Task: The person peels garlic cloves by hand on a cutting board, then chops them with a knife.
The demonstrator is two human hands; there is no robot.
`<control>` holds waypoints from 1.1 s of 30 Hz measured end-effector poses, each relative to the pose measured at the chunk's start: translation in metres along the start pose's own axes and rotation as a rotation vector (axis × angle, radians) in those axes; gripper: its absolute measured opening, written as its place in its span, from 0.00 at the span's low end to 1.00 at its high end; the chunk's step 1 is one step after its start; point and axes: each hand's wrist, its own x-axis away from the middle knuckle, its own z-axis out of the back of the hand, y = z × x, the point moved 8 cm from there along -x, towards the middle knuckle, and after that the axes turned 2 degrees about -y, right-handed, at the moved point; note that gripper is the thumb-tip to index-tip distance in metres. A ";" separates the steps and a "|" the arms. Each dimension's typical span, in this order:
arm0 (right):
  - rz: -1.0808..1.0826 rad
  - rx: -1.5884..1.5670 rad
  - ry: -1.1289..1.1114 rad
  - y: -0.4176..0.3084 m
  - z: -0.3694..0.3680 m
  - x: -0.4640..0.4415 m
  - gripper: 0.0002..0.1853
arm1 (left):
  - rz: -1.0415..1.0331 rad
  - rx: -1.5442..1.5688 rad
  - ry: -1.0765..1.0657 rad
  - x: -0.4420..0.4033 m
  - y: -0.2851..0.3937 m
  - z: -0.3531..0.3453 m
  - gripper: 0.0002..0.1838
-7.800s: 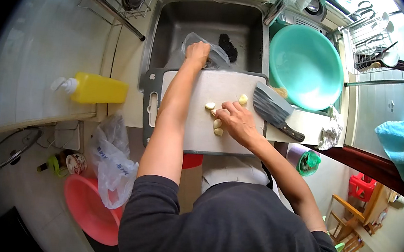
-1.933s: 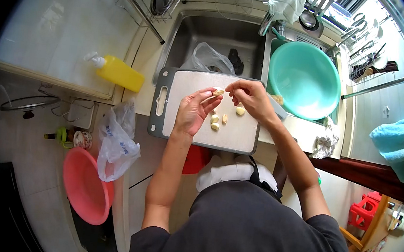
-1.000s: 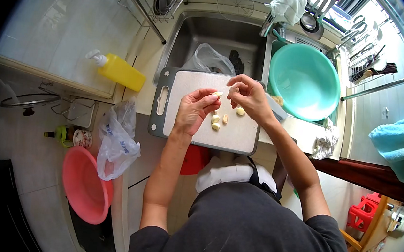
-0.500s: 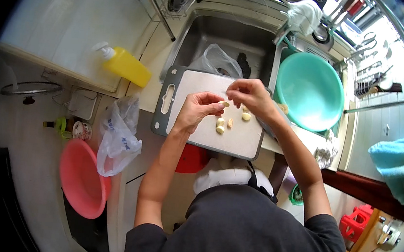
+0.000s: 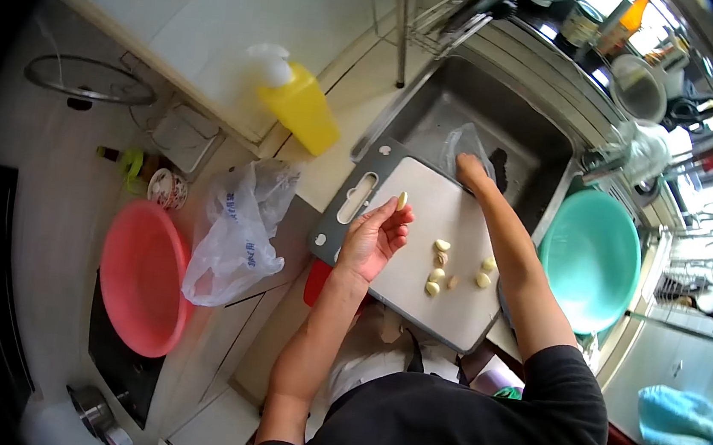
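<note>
Between thumb and fingers, my left hand [image 5: 379, 238] pinches a pale garlic clove [image 5: 401, 200] above the left side of the cutting board [image 5: 404, 266]. My right hand [image 5: 471, 172] reaches past the board's far edge to a clear plastic bag [image 5: 459, 142] in the sink; its fingertips are hidden, so I cannot tell whether they hold anything. Several garlic cloves lie on the board, among them a peeled clove [image 5: 432, 288] and a browner clove [image 5: 453, 282]. The board is light with a grey rim and bridges the near edge of the sink.
Behind the board is the metal sink [image 5: 546, 125], with a dark item [image 5: 499, 169] inside. A green basin [image 5: 591, 261] stands to its right. At left are a yellow pump bottle [image 5: 303, 108], a white plastic bag [image 5: 239, 241] and a pink basin [image 5: 141, 277].
My right hand has moved from beside the left hand over the board to the bag in the sink. My left hand still holds the garlic clove. The view has turned.
</note>
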 end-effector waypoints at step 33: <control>-0.179 0.056 0.062 -0.015 0.075 0.055 0.17 | -0.990 -1.713 -0.125 -0.003 -0.042 -0.023 0.10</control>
